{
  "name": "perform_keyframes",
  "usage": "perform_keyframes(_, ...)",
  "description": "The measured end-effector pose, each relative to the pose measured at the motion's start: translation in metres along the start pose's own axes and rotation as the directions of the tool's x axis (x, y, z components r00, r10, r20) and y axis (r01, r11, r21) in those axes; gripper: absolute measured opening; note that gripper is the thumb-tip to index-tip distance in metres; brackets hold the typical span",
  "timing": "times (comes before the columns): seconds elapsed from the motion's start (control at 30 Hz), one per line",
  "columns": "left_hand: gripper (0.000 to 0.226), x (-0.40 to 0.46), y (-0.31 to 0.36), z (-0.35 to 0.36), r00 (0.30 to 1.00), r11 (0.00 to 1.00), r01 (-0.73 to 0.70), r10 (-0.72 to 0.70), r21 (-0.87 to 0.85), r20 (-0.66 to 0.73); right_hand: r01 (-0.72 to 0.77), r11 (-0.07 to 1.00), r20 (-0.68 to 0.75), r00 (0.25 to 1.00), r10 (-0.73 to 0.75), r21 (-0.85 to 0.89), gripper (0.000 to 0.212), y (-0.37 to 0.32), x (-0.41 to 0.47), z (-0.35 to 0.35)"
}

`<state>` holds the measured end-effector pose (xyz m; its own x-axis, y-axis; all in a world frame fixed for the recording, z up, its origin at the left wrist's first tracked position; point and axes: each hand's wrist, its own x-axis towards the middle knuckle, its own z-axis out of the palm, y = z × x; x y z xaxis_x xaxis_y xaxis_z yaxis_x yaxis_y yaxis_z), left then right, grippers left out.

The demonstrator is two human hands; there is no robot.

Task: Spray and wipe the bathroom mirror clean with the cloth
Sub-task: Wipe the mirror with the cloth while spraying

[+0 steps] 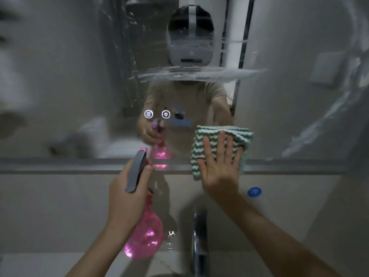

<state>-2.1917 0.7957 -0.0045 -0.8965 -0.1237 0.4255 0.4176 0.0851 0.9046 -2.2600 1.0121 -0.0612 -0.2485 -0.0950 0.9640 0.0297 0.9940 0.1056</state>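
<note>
Wiping is underway but unfinished: right hand point(219, 166) presses the green-striped cloth point(221, 144) flat-fingered on the mirror point(69, 86) bottom edge, left hand point(127, 188) grip wraps the pink spray bottle point(143, 238), while foamy streaks point(199, 73) remain higher up.

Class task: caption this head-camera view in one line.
Right hand presses striped cloth to streaked mirror; left hand holds pink spray bottle.

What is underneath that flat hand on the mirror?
Under the right hand lies a folded green-and-white striped cloth, pressed against the mirror near its lower edge. The glass behind the cloth is covered, so its state cannot be seen.
</note>
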Motion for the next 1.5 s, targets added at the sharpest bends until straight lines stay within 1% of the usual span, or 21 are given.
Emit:
perform_keyframes(0.07, 0.036, 0.006, -0.006, -0.008, 1.0, 1.0, -0.005, 0.005, 0.01, -0.005, 0.051, 0.998, -0.008, 0.999, -0.051, 0.042, 0.051, -0.023, 0.003, 0.004)
perform_keyframes(0.1, 0.035, 0.007, -0.008, -0.012, 1.0, 1.0, -0.012, 0.012, 0.022, -0.005, 0.073, 0.996, -0.012, 0.997, -0.073, 0.05, 0.05, -0.031, 0.003, 0.006)
perform_keyframes(0.2, 0.016, 0.008, -0.01, -0.011, 1.0, 0.998, -0.019, 0.02, 0.061, -0.005, 0.095, 0.994, -0.021, 0.995, -0.094, 0.058, 0.048, -0.037, 0.004, 0.007)
perform_keyframes(0.23, 0.015, 0.007, -0.01, -0.008, 1.0, 0.998, -0.013, 0.013, 0.066, -0.006, 0.117, 0.991, -0.024, 0.993, -0.116, 0.057, 0.049, -0.033, 0.004, 0.006)
perform_keyframes(0.27, 0.017, 0.006, -0.01, -0.005, 1.0, 0.998, -0.007, 0.007, 0.068, -0.005, 0.156, 0.986, -0.026, 0.988, -0.155, 0.052, 0.049, -0.027, 0.004, 0.005)
perform_keyframes(0.37, 0.038, -0.001, -0.011, 0.012, 1.0, 0.998, -0.005, 0.005, 0.057, 0.005, 0.309, 0.95, -0.019, 0.951, -0.309, 0.048, 0.048, -0.001, 0.001, -0.002)
perform_keyframes(0.4, 0.038, -0.005, -0.01, 0.018, 1.0, 0.999, -0.004, 0.004, 0.051, 0.007, 0.355, 0.934, -0.021, 0.935, -0.354, 0.048, 0.047, 0.011, 0.0, -0.004)
perform_keyframes(0.5, 0.014, -0.014, -0.006, 0.041, 1.0, 0.999, 0.005, -0.005, 0.039, 0.009, 0.456, 0.89, -0.012, 0.89, -0.456, 0.019, 0.045, 0.053, -0.004, -0.01)
perform_keyframes(0.53, 0.014, -0.017, -0.004, 0.049, 1.0, 0.999, 0.012, -0.013, 0.037, 0.01, 0.476, 0.879, -0.002, 0.879, -0.476, 0.01, 0.045, 0.068, -0.006, -0.012)
perform_keyframes(0.6, 0.021, -0.025, 0.002, 0.066, 1.0, 0.999, 0.012, -0.012, 0.038, 0.01, 0.501, 0.865, 0.009, 0.865, -0.501, -0.002, 0.048, 0.099, -0.009, -0.018)
perform_keyframes(0.73, 0.02, -0.035, 0.015, 0.102, 1.0, 0.997, -0.003, 0.004, 0.071, -0.01, 0.48, 0.877, 0.002, 0.877, -0.48, -0.001, 0.049, 0.156, -0.016, -0.03)
perform_keyframes(0.83, 0.04, -0.041, 0.022, 0.133, 1.0, 0.996, -0.016, 0.014, 0.092, 0.014, 0.468, 0.884, -0.009, 0.884, -0.468, 0.005, 0.049, 0.195, -0.025, -0.035)
perform_keyframes(0.87, 0.042, -0.042, 0.024, 0.142, 1.0, 0.995, -0.023, 0.022, 0.1, 0.016, 0.472, 0.882, -0.003, 0.882, -0.472, -0.005, 0.048, 0.207, -0.028, -0.036)
perform_keyframes(0.93, 0.037, -0.045, 0.026, 0.158, 0.999, 0.992, -0.035, 0.035, 0.117, 0.002, 0.466, 0.884, 0.02, 0.885, -0.466, -0.023, 0.048, 0.228, -0.034, -0.036)
perform_keyframes(1.07, 0.019, -0.056, 0.023, 0.173, 1.0, 0.995, 0.004, -0.002, 0.098, -0.026, 0.433, 0.901, 0.065, 0.9, -0.432, -0.015, 0.05, 0.244, -0.044, -0.034)
perform_keyframes(1.13, 0.017, -0.059, 0.023, 0.169, 1.0, 0.993, 0.016, -0.013, 0.115, -0.026, 0.397, 0.918, 0.084, 0.915, -0.394, -0.014, 0.051, 0.238, -0.043, -0.035)
perform_keyframes(1.2, 0.017, -0.056, 0.021, 0.159, 1.0, 0.99, 0.001, 0.003, 0.143, -0.028, 0.329, 0.944, 0.085, 0.941, -0.328, -0.004, 0.053, 0.219, -0.041, -0.036)
perform_keyframes(1.27, 0.016, -0.052, 0.019, 0.146, 0.999, 0.988, -0.007, 0.013, 0.151, -0.041, 0.228, 0.974, 0.064, 0.972, -0.228, 0.009, 0.053, 0.188, -0.036, -0.036)
perform_keyframes(1.33, 0.015, -0.047, 0.019, 0.132, 0.998, 0.988, -0.016, 0.024, 0.156, -0.052, 0.144, 0.989, 0.069, 0.987, -0.143, -0.015, 0.056, 0.153, -0.025, -0.034)
perform_keyframes(1.4, 0.016, -0.04, 0.021, 0.115, 0.998, 0.989, -0.025, 0.034, 0.149, -0.059, 0.119, 0.992, 0.11, 0.988, -0.113, -0.051, 0.059, 0.123, -0.012, -0.028)
perform_keyframes(1.5, 0.016, -0.025, 0.023, 0.084, 0.995, 0.993, -0.011, 0.022, 0.115, -0.098, 0.135, 0.989, 0.151, 0.98, -0.125, -0.055, 0.059, 0.087, 0.005, -0.018)
